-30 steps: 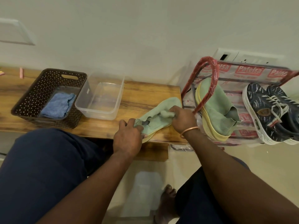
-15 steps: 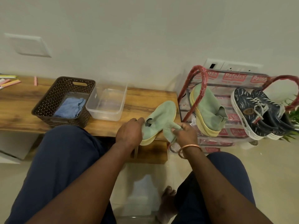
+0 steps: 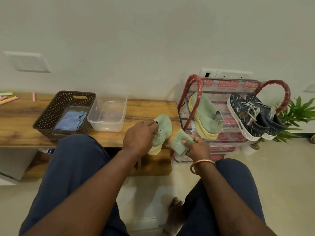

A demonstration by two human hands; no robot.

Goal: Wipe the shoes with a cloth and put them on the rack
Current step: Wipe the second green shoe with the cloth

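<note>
A pale green shoe with a yellow sole (image 3: 163,129) lies on the right end of the wooden bench (image 3: 20,123). My left hand (image 3: 139,136) grips it at the heel opening. My right hand (image 3: 197,146) holds a folded green cloth (image 3: 179,142) just off the shoe's right side, clear of it. The red-framed shoe rack (image 3: 197,87) stands to the right against the wall. Its matching green shoe (image 3: 205,116) leans on a shelf, and a pair of dark blue lace-up sneakers (image 3: 250,114) sits beside it.
A brown perforated basket (image 3: 51,114) with a blue cloth (image 3: 70,120) and a clear plastic tub (image 3: 109,114) stand on the bench. Chalk sticks (image 3: 8,98) lie far left. A green plant (image 3: 300,113) is right of the rack. My knees frame the tiled floor.
My right hand has drawn the cloth off the shoe's upper and down to its right side. The left hand kept its grip on the heel. The camera tilted down.
</note>
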